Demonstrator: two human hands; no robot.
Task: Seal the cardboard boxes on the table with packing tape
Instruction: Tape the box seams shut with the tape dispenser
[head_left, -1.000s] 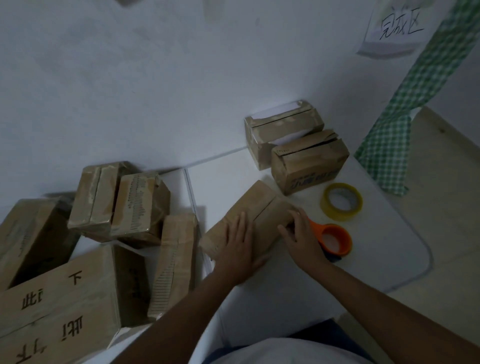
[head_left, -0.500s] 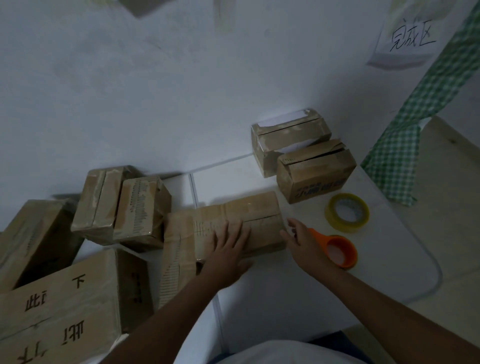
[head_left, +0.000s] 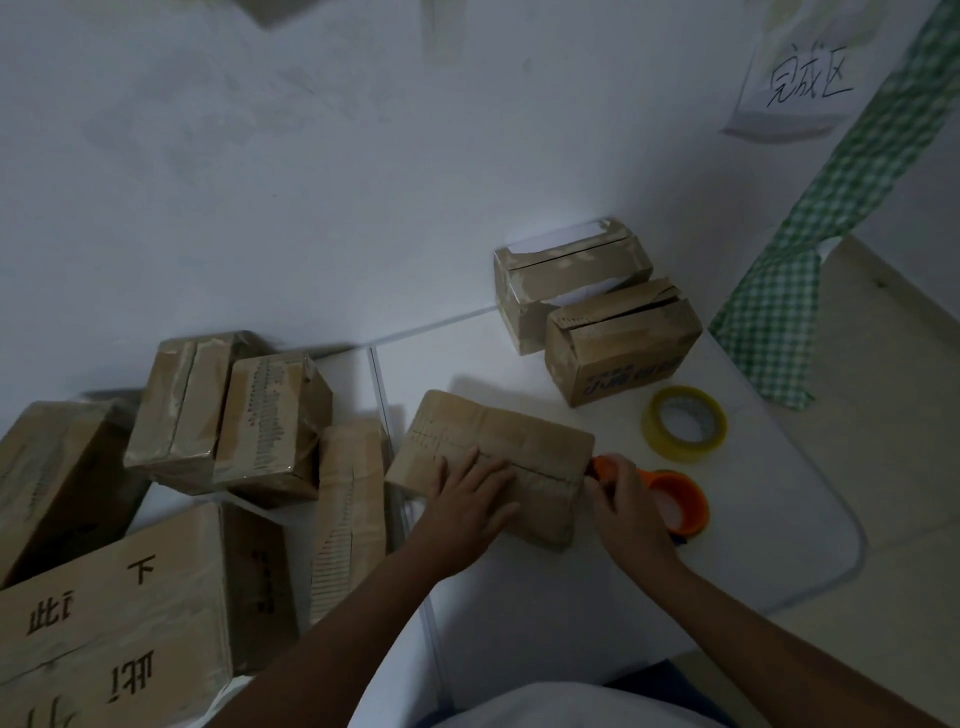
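A flat cardboard box (head_left: 519, 447) lies at an angle in the middle of the white table (head_left: 753, 545). My left hand (head_left: 467, 504) rests flat on its top, fingers spread along the seam. My right hand (head_left: 631, 519) is at the box's right end, lying over the handle of an orange tape dispenser (head_left: 680, 499). Whether its fingers hold the dispenser or the box's end is hidden. A yellow tape roll (head_left: 683, 423) lies just behind the dispenser.
Two small boxes (head_left: 571, 270) (head_left: 623, 353) stand at the back by the wall. Several more boxes are piled to the left, among them a large printed one (head_left: 114, 613) and an upright one (head_left: 350, 509). A green checked cloth (head_left: 769, 322) hangs on the right.
The box has turned under both hands, its right end swinging toward me. My left hand stayed on top, and my right hand followed the box's right end.
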